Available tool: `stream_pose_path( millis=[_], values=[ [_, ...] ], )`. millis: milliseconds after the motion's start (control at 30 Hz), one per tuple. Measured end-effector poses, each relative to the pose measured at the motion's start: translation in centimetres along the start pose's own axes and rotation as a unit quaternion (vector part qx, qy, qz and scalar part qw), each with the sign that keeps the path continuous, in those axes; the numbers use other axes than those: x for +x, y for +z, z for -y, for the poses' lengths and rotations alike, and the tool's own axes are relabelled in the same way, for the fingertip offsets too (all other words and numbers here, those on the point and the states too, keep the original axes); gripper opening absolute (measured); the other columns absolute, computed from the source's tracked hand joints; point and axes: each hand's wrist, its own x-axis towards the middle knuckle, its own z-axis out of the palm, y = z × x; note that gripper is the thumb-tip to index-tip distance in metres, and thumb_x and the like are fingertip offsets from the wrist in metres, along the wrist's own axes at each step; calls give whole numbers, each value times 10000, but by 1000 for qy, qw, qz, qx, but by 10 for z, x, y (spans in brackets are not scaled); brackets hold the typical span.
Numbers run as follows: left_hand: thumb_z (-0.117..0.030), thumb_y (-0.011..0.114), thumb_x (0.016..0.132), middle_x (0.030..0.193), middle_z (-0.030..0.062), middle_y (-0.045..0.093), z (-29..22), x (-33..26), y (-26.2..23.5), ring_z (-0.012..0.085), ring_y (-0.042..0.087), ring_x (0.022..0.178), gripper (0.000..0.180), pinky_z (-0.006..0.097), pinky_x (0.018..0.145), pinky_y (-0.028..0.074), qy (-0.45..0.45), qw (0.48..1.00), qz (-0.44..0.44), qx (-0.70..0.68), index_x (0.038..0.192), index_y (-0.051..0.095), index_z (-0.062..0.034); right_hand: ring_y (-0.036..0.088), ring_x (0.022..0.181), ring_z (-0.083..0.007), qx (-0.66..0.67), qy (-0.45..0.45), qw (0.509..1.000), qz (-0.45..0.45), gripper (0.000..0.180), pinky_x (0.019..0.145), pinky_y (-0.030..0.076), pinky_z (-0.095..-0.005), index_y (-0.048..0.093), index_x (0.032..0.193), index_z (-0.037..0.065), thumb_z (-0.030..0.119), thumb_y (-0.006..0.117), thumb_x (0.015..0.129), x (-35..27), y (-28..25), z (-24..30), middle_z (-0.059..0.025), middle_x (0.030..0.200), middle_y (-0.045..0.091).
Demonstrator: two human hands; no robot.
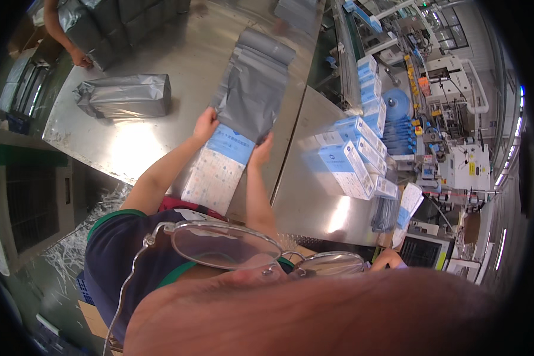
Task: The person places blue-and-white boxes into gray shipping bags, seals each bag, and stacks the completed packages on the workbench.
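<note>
Wire-framed eyeglasses lie nearest the camera, and beyond them we see two bare hands at work on a steel table. Our left hand is curled closed on the left edge of a grey plastic bag; our right hand closes along the opposite edge, where the bag's mouth meets a blue-and-white printed pack, its fingertips partly hidden. That pack lies between our forearms, its far end under the bag and its near end bare.

We judge the bagging partway along: the bag's mouth reaches the blue band, while the speckled white length remains uncovered and the bag unsealed. One grey-wrapped bundle lies to the left, looking finished.

Counting, we find one bag and one pack between our hands, and that single separate bundle. At upper left is one bulging grey-wrapped load, its units too merged to count, with one co-worker's hand beside it. To our right, at least four printed cartons cluster together; overlap prevents an exact number. Past them we count one blue roll among the machinery.
</note>
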Motion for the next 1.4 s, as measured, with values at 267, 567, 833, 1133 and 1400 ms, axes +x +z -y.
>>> stream_pose_path(
  millis=[267,567,833,1133,1400],
  values=[
    [-220,486,690,765,179,563,6,-66,-51,307,542,724,221,408,639,432,-136,880,401,214,769,564,-29,534,751,-352,-93,56,848,520,258,646,411,-376,546,855,-22,181,509,700,-33,-54,-14,-191,814,565],
    [-151,585,649,551,107,538,24,-107,-75,217,549,546,151,342,507,410,-132,936,325,32,647,536,-8,565,662,-196,16,132,849,512,168,595,421,-330,578,768,25,164,509,702,-54,-98,-19,-129,680,583],
    [-118,549,742,506,39,464,-4,-136,-86,71,481,487,243,230,448,378,-305,922,173,-162,567,420,-9,459,505,-157,75,-49,868,489,160,493,383,-249,553,796,62,144,608,670,-84,-103,61,-45,556,456],
    [-38,467,774,609,34,534,-13,-122,-83,79,494,555,116,199,507,400,-349,868,193,-297,672,496,11,445,531,-131,285,-33,900,329,90,490,358,-222,510,699,3,58,581,694,-102,-25,81,-52,597,441],
    [-15,433,780,638,43,535,0,-120,-88,81,499,591,109,208,532,412,-351,854,245,-296,702,499,21,518,747,-204,102,12,885,454,214,642,412,-288,522,885,33,134,587,707,-102,-124,6,-107,769,525]
  ],
)
